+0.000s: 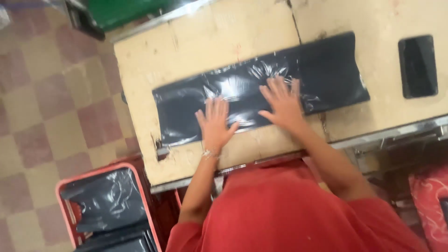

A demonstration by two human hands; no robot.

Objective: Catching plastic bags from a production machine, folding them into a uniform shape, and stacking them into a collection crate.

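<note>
1. Black plastic bag (pixel 261 88) lies flat across the worn table (pixel 186 42).
2. Left hand (pixel 215 122) and right hand (pixel 282 105): open, fingers spread, palms pressing the bag.
3. Best to smooth from centre outward, with even pressure.

Long black plastic-wrapped sheet (pixel 261 88), glossy w/ crinkled film, lies flat across the desk (pixel 186 42), running from near its left edge toward the right, slightly slanted, close to the front edge.
</note>
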